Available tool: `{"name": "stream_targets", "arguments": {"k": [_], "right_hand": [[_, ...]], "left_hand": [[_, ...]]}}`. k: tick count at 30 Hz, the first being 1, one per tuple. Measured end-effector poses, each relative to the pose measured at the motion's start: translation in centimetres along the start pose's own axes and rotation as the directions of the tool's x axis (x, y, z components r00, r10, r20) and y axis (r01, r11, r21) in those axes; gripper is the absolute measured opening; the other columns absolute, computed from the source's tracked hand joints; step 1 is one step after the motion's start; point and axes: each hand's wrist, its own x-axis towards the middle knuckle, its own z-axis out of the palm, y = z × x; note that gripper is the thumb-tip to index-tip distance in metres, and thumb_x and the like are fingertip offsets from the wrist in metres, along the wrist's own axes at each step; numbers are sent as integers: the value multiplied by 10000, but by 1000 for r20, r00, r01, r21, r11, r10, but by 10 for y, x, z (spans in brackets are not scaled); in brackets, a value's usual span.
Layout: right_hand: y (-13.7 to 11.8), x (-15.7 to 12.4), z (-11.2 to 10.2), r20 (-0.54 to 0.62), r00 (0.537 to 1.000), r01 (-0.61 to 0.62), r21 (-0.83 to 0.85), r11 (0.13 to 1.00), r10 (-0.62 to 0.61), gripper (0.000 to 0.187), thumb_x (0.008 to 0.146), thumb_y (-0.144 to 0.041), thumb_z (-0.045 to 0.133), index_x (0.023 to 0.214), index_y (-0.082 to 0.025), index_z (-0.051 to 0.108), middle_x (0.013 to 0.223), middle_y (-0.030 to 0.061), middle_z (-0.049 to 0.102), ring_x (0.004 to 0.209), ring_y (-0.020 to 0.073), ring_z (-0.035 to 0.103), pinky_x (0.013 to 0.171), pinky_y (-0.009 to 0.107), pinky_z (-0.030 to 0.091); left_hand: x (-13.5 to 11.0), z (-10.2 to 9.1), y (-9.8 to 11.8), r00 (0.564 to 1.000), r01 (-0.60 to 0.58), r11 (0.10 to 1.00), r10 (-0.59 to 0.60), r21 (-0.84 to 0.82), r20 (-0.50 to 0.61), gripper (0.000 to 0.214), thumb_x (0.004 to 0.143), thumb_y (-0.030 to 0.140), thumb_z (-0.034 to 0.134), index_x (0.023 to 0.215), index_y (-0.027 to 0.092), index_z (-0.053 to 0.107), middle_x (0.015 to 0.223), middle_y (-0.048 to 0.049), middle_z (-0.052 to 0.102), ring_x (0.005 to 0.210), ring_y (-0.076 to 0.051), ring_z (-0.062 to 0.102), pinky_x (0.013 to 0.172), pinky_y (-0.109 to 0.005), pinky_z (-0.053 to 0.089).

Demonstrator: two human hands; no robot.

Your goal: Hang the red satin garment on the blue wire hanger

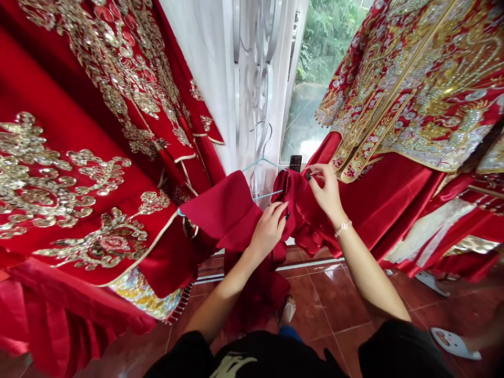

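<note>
The right hand (325, 191) pinched a fold of red cloth (236, 212) between thumb and fingertips, up near the top of a teal hanger (263, 164). The left hand (270, 228) was curled over the same cloth just below, its fingers bent around it, close beside the hanger's lower bar. The cloth fell in loose folds from the hands toward the tiled floor (326, 299), and one flat panel jutted left across the hanger's arm. A bracelet (342, 227) circled the right wrist. Just past the hanger stood a dark phone (295, 163), in front of a window (311, 68) with a white curtain (205, 58) beside it. Gold-embroidered red robes hung on both sides, one (79, 157) to the left and another (413, 89) to the right. A white slipper (452, 343) showed on the floor at the lower right.
</note>
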Motion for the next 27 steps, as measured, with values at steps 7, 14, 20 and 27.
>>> {"name": "stream_targets", "arguments": {"k": [7,14,20,27], "right_hand": [[1,29,36,353,890,-239,-174,955,287,512,883,-345,504,1376,-216,453,1045,117,704,938,305,673,800,423,516],[-6,40,57,232,942,-181,-261,948,243,640,812,-167,468,1446,-193,387,960,124,725,857,316,670,735,379,482],[19,44,24,129,988,-90,12,996,87,624,730,-140,473,1351,-186,430,603,-61,543,559,177,521,629,274,397],[-9,32,-13,64,993,-110,228,967,98,587,685,-110,497,1266,-175,442,494,-145,351,442,118,377,560,258,330]], "left_hand": [[104,-31,23,954,-286,799,292,528,74,377,980,94,365,1244,110,633,1262,-152,655,1240,-255,575,1178,-470,341],[149,-29,13,953,-288,627,115,724,280,329,950,45,440,1198,93,651,1041,-170,730,986,-263,690,863,-365,465],[142,-36,5,923,-381,684,244,622,297,271,1007,179,446,1054,150,711,942,-91,742,910,-219,684,818,-340,441],[136,-18,-4,874,-485,662,369,572,315,301,976,128,447,1037,182,736,1058,-83,734,1068,-249,634,992,-445,434]]}}
